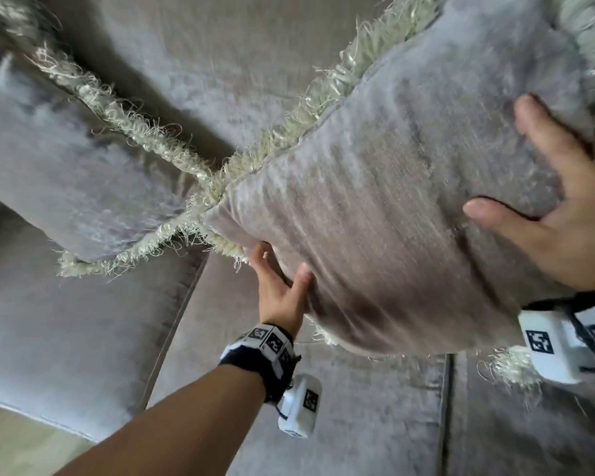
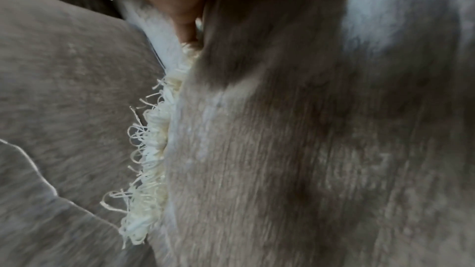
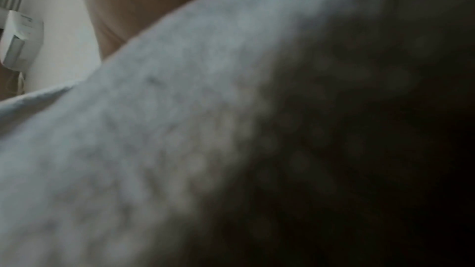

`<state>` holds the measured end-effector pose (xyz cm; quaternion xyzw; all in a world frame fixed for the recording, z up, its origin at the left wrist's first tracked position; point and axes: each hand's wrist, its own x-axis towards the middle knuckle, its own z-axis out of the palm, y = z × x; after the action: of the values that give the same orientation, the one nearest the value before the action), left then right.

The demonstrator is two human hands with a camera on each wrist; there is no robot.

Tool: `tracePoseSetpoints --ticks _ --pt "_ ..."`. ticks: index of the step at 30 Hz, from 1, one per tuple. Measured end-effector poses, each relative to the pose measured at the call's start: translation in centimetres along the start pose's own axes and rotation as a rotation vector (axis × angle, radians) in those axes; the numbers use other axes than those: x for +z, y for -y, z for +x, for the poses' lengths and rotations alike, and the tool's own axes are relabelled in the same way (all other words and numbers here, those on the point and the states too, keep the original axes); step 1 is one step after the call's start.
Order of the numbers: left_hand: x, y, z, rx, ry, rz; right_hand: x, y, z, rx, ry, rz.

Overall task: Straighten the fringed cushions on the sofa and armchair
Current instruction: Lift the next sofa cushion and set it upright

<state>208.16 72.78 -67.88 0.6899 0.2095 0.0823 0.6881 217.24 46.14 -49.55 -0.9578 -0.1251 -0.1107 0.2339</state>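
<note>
Both hands flank the right cushion [image 1: 392, 201], left hand [image 1: 282, 290] gripping its edge.

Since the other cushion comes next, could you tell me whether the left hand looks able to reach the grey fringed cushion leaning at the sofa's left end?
Probably yes: the left hand is nearby with only bare sofa seat between, though it now grips the held grey fringed cushion and must let go first.

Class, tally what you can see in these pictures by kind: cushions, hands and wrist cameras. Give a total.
Fringed cushions: 2
Hands: 2, left hand, right hand
Wrist cameras: 2
Total: 6
</note>
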Motion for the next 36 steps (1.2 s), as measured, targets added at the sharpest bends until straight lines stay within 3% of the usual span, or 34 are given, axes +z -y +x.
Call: tracePoseSetpoints --ticks 6,14,19,22,25,28,32,36 --pt "1.6 1.9 2.7 -0.170 -0.031 -0.014 3.1 -1.5 0.4 0.028 -0.034 -0.065" --pt "2.1 2.5 3.4 -0.202 -0.092 0.011 3.5 -2.7 0.0 0.040 -0.042 -0.075" --pt "0.8 -0.1 2.5 -0.250 -0.166 0.316 1.9 -2.6 -1.3 0.123 -0.015 -0.044" --pt "0.6 -3.9 1.8 -0.125 -0.227 0.438 -0.2 -2.2 -2.8 0.191 -0.014 -0.064" --pt "1.2 -8.7 1.7 0.033 -0.192 0.540 -2.8 -1.4 -4.6 0.267 0.019 -0.139" --pt "2.7 -14.4 1.2 0.218 -0.043 0.685 -5.9 -0.1 -6.6 0.327 0.208 -0.206" --pt "5.3 -20.9 -0.5 0.267 0.351 0.835 -10.4 1.9 -9.1 0.381 0.549 -0.362" --pt "7.0 -25.3 -3.3 0.329 0.698 1.068 -15.3 3.4 -11.8 0.415 0.625 -0.395"
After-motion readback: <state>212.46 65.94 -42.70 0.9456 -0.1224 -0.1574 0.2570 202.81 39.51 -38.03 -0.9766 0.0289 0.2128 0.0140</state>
